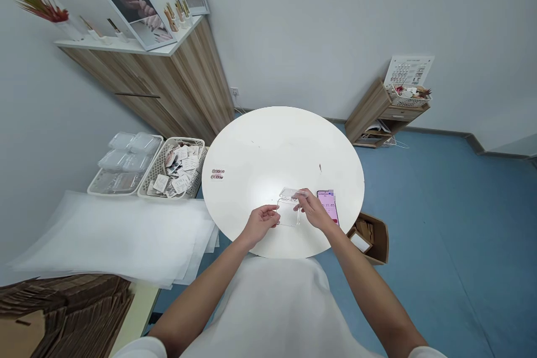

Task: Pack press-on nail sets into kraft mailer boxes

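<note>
Just above the near part of the round white table (277,140), a clear plastic box (287,215) is held with its lid raised. The fingers of my left hand (260,222) grip the box's left edge. At the upper right, my right hand (311,208) has its fingers closed on the raised lid. Right of that hand, a phone (328,205) with a pink timer screen lies on the table. A set of small patterned pieces in two rows (217,174) lies on the table's left side. A thin dark item (320,168) is at the right.
To the left stand a basket of cards (150,185) and a tray of clear boxes (93,184). White sheets (117,235) lie nearer, above stacked brown cardboard (62,313). An open carton (381,240) sits on the floor at right. Behind are a wooden cabinet (197,78) and a small shelf (367,106).
</note>
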Demonstrator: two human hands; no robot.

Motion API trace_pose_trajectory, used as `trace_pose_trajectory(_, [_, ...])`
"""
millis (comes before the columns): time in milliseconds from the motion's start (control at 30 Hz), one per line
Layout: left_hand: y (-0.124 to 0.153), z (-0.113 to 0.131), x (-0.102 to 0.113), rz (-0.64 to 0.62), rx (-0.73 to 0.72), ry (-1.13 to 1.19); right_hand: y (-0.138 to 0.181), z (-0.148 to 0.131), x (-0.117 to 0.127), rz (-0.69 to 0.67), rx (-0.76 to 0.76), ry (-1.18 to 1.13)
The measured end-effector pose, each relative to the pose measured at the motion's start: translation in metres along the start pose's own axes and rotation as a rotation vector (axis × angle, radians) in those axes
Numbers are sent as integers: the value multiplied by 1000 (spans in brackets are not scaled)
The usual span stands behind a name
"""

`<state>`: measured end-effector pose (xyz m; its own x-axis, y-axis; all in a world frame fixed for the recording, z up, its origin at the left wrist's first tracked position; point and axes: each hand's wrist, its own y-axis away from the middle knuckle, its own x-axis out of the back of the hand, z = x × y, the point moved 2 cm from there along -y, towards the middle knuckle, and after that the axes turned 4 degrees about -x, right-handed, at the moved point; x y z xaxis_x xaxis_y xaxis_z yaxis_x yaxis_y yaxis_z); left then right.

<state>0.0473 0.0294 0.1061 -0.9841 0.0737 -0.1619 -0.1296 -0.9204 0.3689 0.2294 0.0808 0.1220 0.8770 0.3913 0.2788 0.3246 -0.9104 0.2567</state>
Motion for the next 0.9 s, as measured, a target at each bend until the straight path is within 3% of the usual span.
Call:
trace_pose_trajectory(233, [1,-8,4,-19,-28,8,-10,8,-14,73,-187,-359])
trace_pose_trajectory(500, [-2,-19,7,42,-27,54,-7,22,-26,108,-295,-579])
trace_pose_trajectory(667, [-8,-29,14,106,-20,39,16,37,-43,216,-306,-425])
trace_pose_trajectory(900, [-13,-52,18,122,19,-13,30,50,-62,200,-301,-269])
